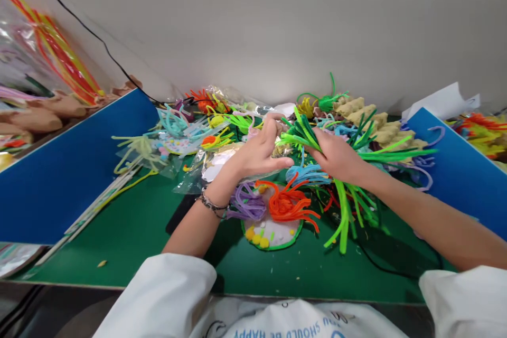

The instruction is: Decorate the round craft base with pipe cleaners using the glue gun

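Note:
A thick bunch of green pipe cleaners [300, 132], light and dark, is gripped by my right hand [330, 153], its ends pointing left and more strands hanging out below and to the right. My left hand [259, 148] is just left of the bunch, thumb stretched out and fingers raised; it holds nothing that I can see. Below the hands lies a round pale disc [277, 231] with a green edge and yellow dots. An orange pipe-cleaner tangle [289, 203] and a purple one [249, 205] rest on its upper part. A blue pipe-cleaner bundle [309, 174] sits beneath my right hand.
Blue panels [71, 174] flank the green table [158, 253] left and right. Colourful pipe-cleaner pieces and plastic bags [192, 174] are heaped toward the pale back wall [253, 31]. Braided tan pieces [372, 116] lie at back right; thin sticks [106, 190] at left.

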